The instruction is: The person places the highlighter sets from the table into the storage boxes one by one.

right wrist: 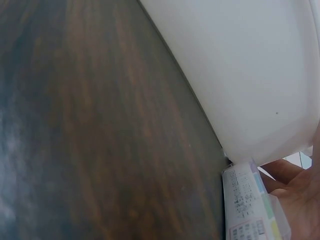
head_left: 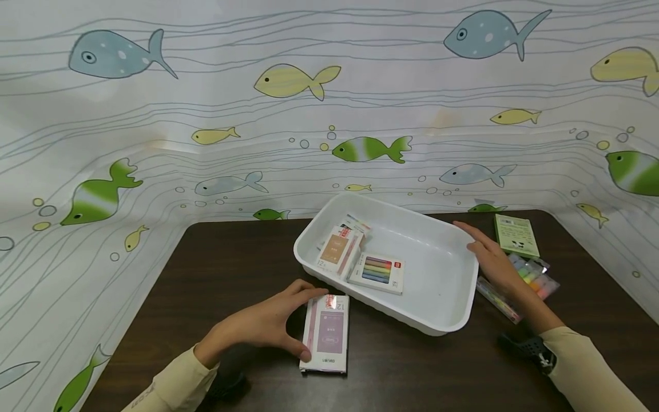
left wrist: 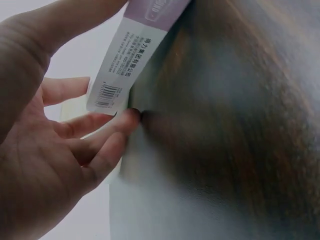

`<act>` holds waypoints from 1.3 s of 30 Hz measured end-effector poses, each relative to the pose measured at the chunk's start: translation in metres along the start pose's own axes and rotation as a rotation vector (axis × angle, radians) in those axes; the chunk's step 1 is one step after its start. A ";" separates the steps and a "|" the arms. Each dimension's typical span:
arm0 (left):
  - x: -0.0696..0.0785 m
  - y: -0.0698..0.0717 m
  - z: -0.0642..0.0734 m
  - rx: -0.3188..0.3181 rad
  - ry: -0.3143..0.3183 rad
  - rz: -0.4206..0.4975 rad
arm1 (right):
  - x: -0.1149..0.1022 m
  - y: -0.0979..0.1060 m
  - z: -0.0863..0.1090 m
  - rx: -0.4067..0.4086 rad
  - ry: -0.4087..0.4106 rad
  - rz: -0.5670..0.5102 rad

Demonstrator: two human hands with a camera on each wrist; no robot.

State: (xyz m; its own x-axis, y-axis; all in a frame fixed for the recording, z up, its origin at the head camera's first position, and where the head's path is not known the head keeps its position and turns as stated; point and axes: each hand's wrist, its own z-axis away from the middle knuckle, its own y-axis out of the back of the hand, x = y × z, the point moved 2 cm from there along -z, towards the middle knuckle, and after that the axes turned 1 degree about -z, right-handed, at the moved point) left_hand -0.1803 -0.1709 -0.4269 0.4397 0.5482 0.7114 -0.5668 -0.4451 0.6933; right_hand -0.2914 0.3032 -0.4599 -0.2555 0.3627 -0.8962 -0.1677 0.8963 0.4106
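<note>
My left hand (head_left: pixel 275 317) holds a white box with a purple panel (head_left: pixel 330 335) by its two ends, thumb at the near end and fingers at the far end. In the left wrist view, the box's barcoded end (left wrist: pixel 122 65) shows above the dark table, between thumb and fingers. At the right end of a white plastic tray (head_left: pixel 437 274), my right hand (head_left: pixel 494 263) grips the rim near the back corner. Inside the tray's left part lie a white box with a brown panel (head_left: pixel 334 252) and a box of coloured sticks (head_left: pixel 378 273).
Right of the tray lie a green box (head_left: pixel 516 236), a pack of highlighters (head_left: pixel 538 280) and a slim clear pack (head_left: pixel 498 300), partly behind my right arm. Behind the dark table (head_left: pixel 231 257) stands a fish-patterned sheet (head_left: pixel 309 120).
</note>
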 end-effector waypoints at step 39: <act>-0.003 0.013 -0.001 0.024 -0.008 0.509 | 0.002 0.000 0.001 0.001 0.010 -0.003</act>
State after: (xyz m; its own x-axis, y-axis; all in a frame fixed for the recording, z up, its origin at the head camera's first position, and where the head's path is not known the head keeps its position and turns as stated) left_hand -0.1897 -0.1773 -0.4202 0.1172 0.2523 0.9605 -0.6944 -0.6706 0.2609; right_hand -0.2912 0.3042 -0.4612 -0.2647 0.3570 -0.8958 -0.1672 0.8979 0.4073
